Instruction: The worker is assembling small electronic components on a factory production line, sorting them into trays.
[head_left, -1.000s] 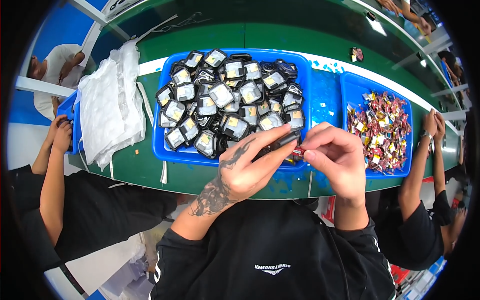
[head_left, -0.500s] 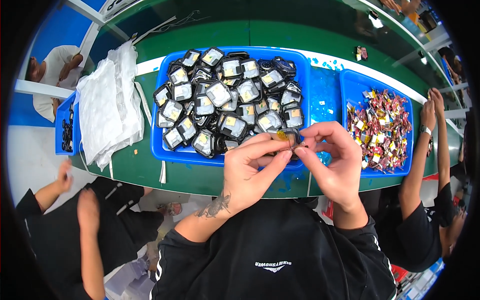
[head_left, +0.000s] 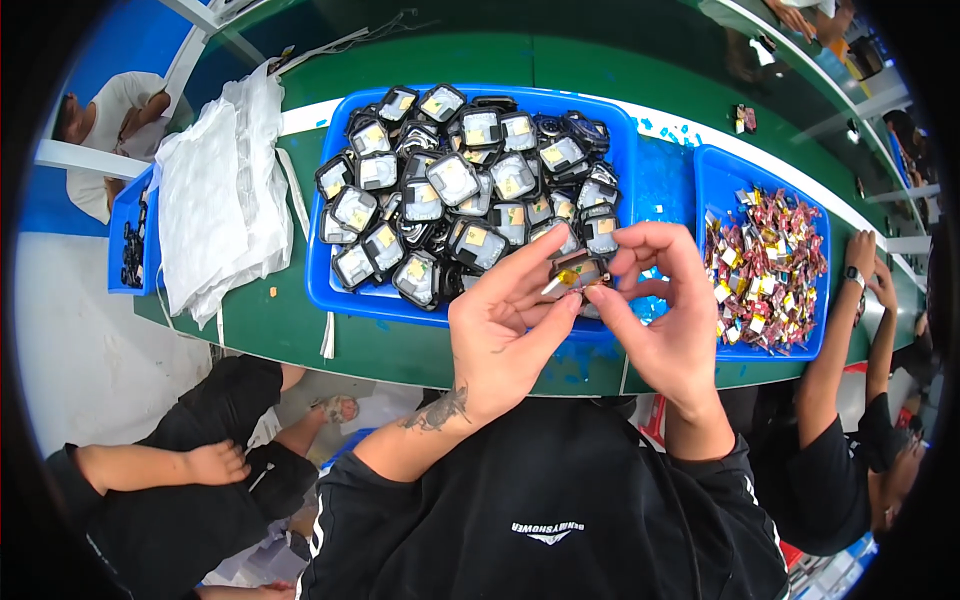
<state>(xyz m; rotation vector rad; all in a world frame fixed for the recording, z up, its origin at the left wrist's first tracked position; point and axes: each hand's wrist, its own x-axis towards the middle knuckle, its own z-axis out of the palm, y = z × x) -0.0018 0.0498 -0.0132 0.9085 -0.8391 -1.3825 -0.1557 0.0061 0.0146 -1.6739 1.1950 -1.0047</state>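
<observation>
My left hand (head_left: pixel 505 345) and my right hand (head_left: pixel 660 325) meet over the front right edge of a large blue tray (head_left: pixel 320 275). Between them is a small black square housing (head_left: pixel 583 268), with a yellow film piece and a pale metallic part showing on its inner side. My left thumb presses at its lower edge while the left index finger stretches out above. The right thumb and fingers pinch its right side, partly covering it. Many similar black housings (head_left: pixel 453 180) with pale square inner faces are heaped in the tray.
To the right, another blue tray (head_left: pixel 712 175) holds small red, yellow and silver parts (head_left: pixel 765 270). White sheets (head_left: pixel 220 195) lie stacked on the green table (head_left: pixel 390 355) at left, beside a small blue bin (head_left: pixel 117 250). Co-workers' arms (head_left: pixel 825 330) are at right, another person at left.
My left fingers have spread and lifted off the housing's top, so its inner side shows more. The head view has shifted slightly. A person at left has lowered an arm.
</observation>
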